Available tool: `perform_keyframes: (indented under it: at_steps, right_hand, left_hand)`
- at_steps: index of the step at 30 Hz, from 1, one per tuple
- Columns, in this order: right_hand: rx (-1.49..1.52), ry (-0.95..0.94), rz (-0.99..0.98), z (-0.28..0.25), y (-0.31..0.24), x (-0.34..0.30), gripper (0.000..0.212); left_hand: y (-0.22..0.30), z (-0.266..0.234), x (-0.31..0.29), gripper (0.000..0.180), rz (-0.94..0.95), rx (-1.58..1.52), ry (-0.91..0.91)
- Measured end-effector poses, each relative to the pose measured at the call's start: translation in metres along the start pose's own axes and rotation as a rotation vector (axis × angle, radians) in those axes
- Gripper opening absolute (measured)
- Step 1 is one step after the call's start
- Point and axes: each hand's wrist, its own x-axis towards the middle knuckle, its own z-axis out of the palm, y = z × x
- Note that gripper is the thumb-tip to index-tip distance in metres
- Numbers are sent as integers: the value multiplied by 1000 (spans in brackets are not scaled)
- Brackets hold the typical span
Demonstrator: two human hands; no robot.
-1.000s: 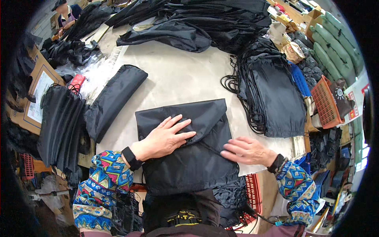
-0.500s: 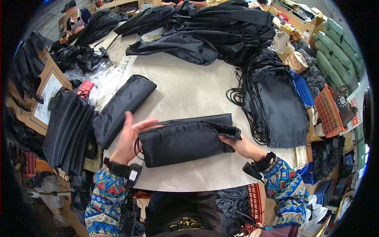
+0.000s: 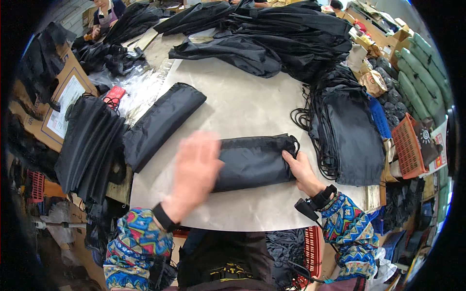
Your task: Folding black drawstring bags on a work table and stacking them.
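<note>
A flat black drawstring bag [image 3: 252, 164] lies on the pale table sheet in front of me. My right hand [image 3: 302, 170] grips its right end, thumb on top, close to a loop of black cord. Over the bag's left end is my left hand [image 3: 196, 167], its back turned up and its fingers smeared by motion; whether it touches the cloth I cannot tell. Another folded black bag [image 3: 165, 123] rests slantwise on the left of the sheet. A stack of black drawstring bags [image 3: 347, 136] lies at the right, cords hanging toward the middle.
Loose black cloth [image 3: 291, 34] is heaped along the far side. At left stand a row of folded black bags [image 3: 90, 145] and a cardboard box [image 3: 73, 97]. An orange basket [image 3: 408, 145] is at right, a red crate [image 3: 313, 252] below the table. A co-worker [image 3: 109, 12] sits far left.
My left hand has swung from the bag's left edge inward over it, turning its back up. The bag has been turned and lies flatter, its cord end now at my right hand.
</note>
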Motion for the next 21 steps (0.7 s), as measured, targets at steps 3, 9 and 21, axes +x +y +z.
perform_keyframes:
  at_steps: [3,9,21]
  right_hand:
    - [6,-72,42,-2,-4,2,28]
    - [-594,191,-649,6,-36,-36,61]
    - [-1154,-354,-779,6,-20,-33,74]
  left_hand:
    - [41,15,-17,68,249,-55,-257]
    - [33,39,-30,71,204,37,-459]
    - [12,31,25,44,-68,-94,-58]
